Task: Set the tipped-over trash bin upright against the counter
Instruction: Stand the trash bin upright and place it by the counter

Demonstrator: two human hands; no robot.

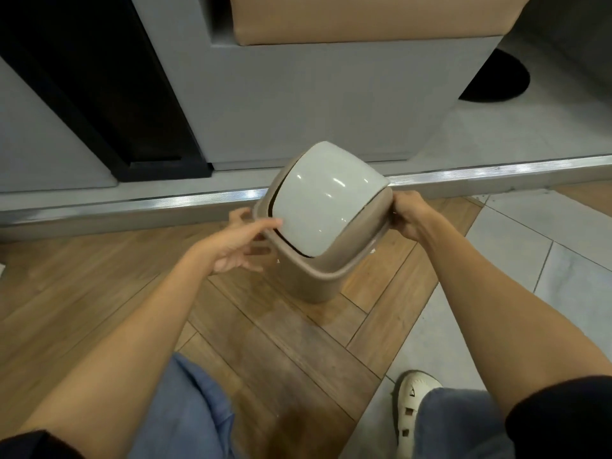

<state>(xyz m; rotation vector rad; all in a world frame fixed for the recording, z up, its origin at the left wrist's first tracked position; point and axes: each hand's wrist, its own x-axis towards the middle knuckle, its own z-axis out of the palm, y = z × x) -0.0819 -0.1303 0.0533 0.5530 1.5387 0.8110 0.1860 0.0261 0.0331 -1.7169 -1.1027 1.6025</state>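
Observation:
A small beige trash bin (pixel 318 279) with a pale grey swing lid (pixel 324 197) stands on the wooden floor, leaning slightly, just in front of the metal floor strip. My right hand (pixel 409 213) grips the bin's rim on its right side. At the left side of the rim is my left hand (pixel 241 243), fingers spread and touching the rim and lid edge. The grey counter base (pixel 331 104) rises behind the bin, a short gap away.
A shiny metal threshold strip (pixel 165 203) runs across the floor between bin and counter. A black panel (pixel 99 94) stands at the left. Grey tiles (pixel 530 243) lie to the right. My knee (pixel 185 409) and sandalled foot (pixel 414 412) are at the bottom.

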